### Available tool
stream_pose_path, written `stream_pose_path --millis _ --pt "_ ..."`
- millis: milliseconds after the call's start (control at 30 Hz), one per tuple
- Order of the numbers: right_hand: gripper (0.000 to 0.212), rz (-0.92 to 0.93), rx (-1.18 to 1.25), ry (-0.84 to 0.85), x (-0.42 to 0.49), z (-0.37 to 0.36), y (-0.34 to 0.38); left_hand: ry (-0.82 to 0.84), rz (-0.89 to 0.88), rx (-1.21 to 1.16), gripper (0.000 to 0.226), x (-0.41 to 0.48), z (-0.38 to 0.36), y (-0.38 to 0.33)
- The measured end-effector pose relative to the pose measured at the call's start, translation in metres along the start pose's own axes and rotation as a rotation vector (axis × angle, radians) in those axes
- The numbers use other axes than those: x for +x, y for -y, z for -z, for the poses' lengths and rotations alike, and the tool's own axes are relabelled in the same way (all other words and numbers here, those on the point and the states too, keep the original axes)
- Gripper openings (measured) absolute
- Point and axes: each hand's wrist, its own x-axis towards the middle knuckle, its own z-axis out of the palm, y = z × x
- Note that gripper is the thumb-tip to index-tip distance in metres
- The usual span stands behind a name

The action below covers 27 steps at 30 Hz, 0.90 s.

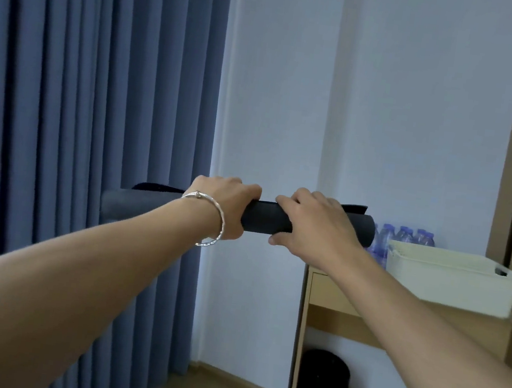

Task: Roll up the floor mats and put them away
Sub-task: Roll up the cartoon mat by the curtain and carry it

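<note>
Rolled mat (261, 220) lies level, left hand (224, 202) and right hand (312, 224) each clamped around it.

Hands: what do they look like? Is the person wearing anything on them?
No sleeves or gloves show. The left hand has a thin silver bangle round its wrist, with a small knob on it. The right hand wears nothing that shows: no ring, no watch.

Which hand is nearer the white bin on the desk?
Right. The right hand grips the rolled mat just left of the white bin; the left hand grips it farther left.
</note>
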Motion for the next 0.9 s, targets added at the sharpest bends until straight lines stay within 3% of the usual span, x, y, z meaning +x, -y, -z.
stream_pose_path --millis 100,267,333,433,533,700,900 --pt "0.068 0.038 0.062 0.041 -0.013 -0.017 -0.006 0.056 0.028 -0.099 0.033 -0.001 -0.021 -0.011" --pt "0.062 0.061 0.146 -0.203 -0.034 -0.034 -0.018 0.085 0.230 -0.546 0.043 0.006 -0.044 -0.033" --pt "0.062 0.022 0.189 -0.118 -0.038 -0.043 -0.019 0.060 0.341 -0.793 0.042 0.013 -0.057 -0.043" --pt "0.067 -0.084 0.354 0.146 -0.038 -0.075 -0.019 0.056 0.593 -1.289 0.040 0.025 -0.085 -0.059" --pt "0.070 -0.183 0.476 0.189 -0.037 -0.125 -0.023 0.079 0.864 -1.655 0.039 0.036 -0.130 -0.075" --pt "0.070 -0.195 0.311 0.283 -0.034 -0.230 -0.047 0.174 1.148 -1.821 0.047 0.057 -0.243 -0.105" --pt "0.065 -0.163 0.204 0.482 -0.039 -0.399 -0.072 0.358 1.384 -1.735 0.056 0.067 -0.431 -0.135"
